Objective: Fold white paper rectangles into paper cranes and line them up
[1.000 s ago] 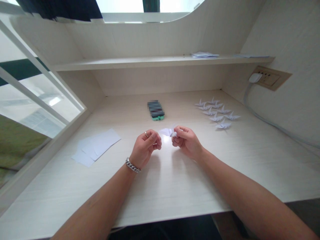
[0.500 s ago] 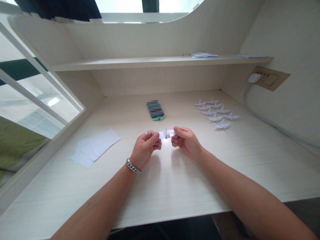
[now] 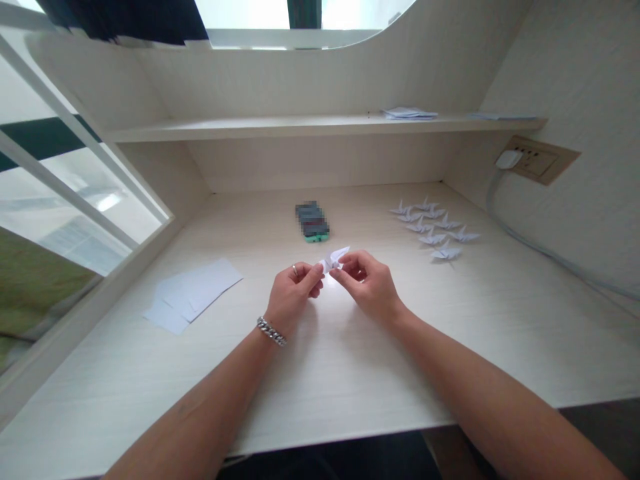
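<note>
A small white folded paper crane (image 3: 333, 259) is held just above the pale desk (image 3: 350, 360), pinched from both sides. My left hand (image 3: 295, 293), with a ring and a metal bracelet, pinches its left end. My right hand (image 3: 367, 283) pinches its right side with thumb and fingers curled. A pointed flap of the paper sticks up to the right between the fingertips.
Several finished white paper cranes (image 3: 435, 227) lie in a group at the right rear. A few loose white sheets (image 3: 193, 293) lie at the left. A dark and green phone (image 3: 311, 221) lies behind the hands. A wall socket with plug (image 3: 530, 160) and its cable (image 3: 545, 250) are on the right; papers (image 3: 407, 113) rest on the shelf.
My left hand has come in and taken hold of the crane's left end. Both hands have drawn closer together, and the paper now tilts up to the right.
</note>
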{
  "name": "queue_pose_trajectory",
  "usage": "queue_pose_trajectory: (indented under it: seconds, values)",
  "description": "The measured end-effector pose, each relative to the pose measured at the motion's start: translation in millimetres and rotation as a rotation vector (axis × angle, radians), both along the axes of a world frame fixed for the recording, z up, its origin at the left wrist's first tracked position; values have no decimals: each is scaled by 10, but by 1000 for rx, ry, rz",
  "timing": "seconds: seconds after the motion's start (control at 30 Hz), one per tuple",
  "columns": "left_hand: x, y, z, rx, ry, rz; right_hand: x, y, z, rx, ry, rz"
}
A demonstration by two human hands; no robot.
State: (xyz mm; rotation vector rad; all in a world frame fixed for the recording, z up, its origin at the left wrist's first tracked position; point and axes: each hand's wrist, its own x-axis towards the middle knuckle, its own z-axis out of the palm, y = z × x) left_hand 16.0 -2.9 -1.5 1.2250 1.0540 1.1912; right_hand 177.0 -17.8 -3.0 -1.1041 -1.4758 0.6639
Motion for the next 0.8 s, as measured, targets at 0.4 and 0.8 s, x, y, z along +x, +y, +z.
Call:
queue_pose_trajectory:
  seconds: [0.4, 0.8]
  values:
    - [-32, -7, 12, 63, 30, -69, 76, 75, -26, -16, -50, -150]
    - [-81, 97, -47, 152, 478, -97, 257, 299, -165, -79, -109, -296]
